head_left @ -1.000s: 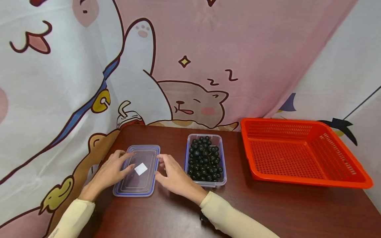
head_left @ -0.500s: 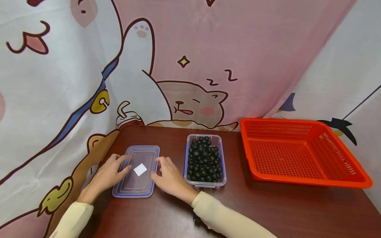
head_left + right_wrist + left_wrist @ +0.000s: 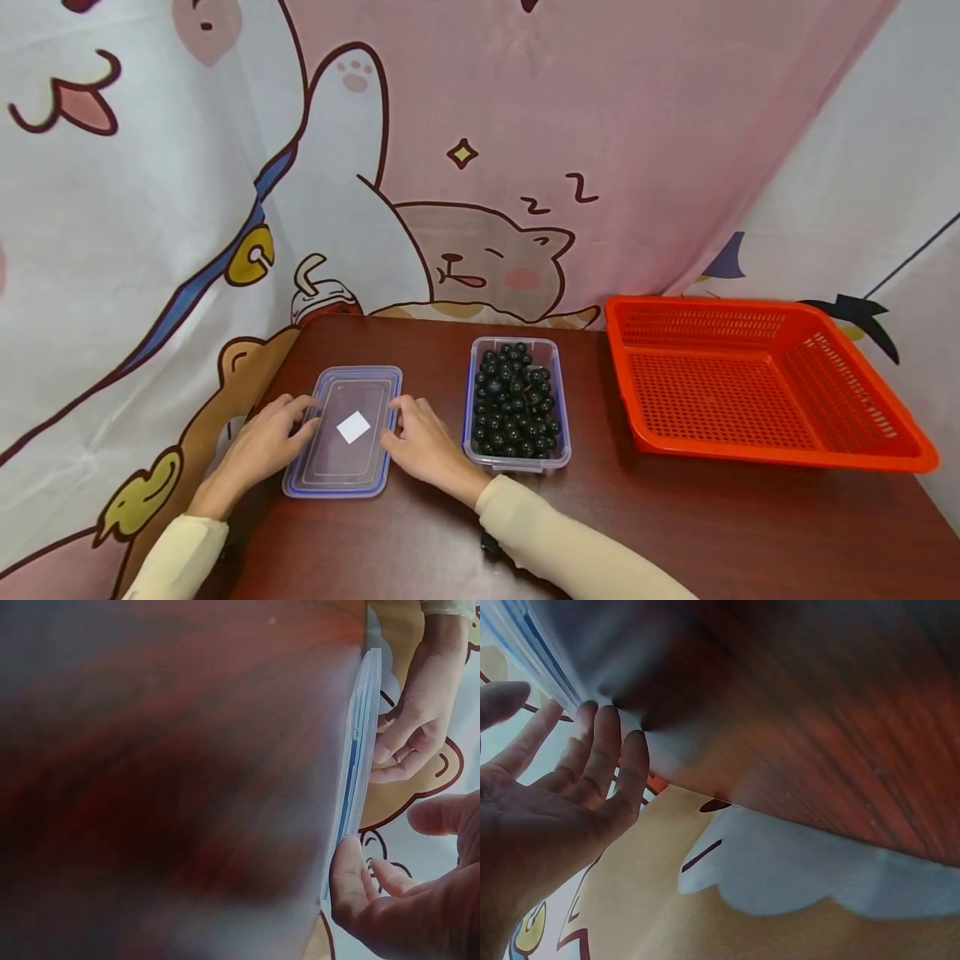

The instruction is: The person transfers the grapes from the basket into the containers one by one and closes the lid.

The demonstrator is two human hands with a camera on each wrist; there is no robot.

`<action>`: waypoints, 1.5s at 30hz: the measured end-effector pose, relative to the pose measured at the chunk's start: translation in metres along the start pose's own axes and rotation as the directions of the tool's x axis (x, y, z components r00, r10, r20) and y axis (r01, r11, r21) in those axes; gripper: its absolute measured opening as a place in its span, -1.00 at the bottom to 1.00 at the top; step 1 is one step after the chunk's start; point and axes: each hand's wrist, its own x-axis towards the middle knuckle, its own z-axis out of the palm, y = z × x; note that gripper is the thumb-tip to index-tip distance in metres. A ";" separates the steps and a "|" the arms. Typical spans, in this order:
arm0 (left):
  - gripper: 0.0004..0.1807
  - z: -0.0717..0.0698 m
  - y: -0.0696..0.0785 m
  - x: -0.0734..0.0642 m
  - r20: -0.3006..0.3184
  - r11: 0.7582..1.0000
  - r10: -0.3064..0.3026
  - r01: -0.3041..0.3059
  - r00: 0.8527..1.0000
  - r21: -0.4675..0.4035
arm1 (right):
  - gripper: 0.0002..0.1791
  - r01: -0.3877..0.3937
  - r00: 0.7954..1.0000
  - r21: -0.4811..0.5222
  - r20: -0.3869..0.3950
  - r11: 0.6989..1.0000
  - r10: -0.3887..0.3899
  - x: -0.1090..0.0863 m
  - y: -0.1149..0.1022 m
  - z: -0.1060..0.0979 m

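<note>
A flat clear plastic lid (image 3: 347, 465) with a blue seal lies on the table, a white square sticker (image 3: 353, 427) on its middle. At its left edge is my left hand (image 3: 262, 442), fingertips right at the rim. My right hand (image 3: 427, 446) is at the opposite edge, thumb and fingers apart. In the left wrist view, the left hand (image 3: 562, 795) has loosely extended fingers against the edge and tabletop. The right wrist view shows the right hand (image 3: 420, 904) with fingertips on the lid's side (image 3: 352, 772) and the thumb held off it.
Right of the lid stands a clear plastic box (image 3: 471, 392) filled with black grapes (image 3: 516, 408). Farther right is a large red-orange plastic basket (image 3: 780, 458) with perforated walls. A cartoon-printed cloth (image 3: 487, 100) hangs behind the brown table (image 3: 330, 550).
My left hand has drawn back from over the lid to its left edge. My right hand has moved slightly left, up to the right edge. Box and basket have not moved.
</note>
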 end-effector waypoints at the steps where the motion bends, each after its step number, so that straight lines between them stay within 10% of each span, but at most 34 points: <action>1: -0.71 0.001 -0.001 0.000 0.002 1.000 -0.001 0.001 1.000 -0.010 | -0.55 -0.001 1.000 0.000 0.001 1.000 0.001 0.001 0.001 0.001; 19: -0.80 0.006 -0.001 -0.002 -0.043 0.991 0.001 -0.006 0.999 -0.132 | -0.66 0.033 0.999 0.016 0.002 0.999 -0.033 0.006 0.013 0.014; 29: -0.82 0.000 0.008 -0.002 -0.207 0.987 -0.027 -0.006 0.978 -0.159 | -0.65 0.103 0.986 0.093 -0.142 0.990 -0.089 0.008 0.032 0.035; 45: -0.77 -0.028 0.023 -0.009 -0.269 0.953 0.058 -0.134 0.961 -0.272 | -0.56 0.038 0.994 0.236 -0.112 0.971 -0.012 -0.017 -0.014 -0.023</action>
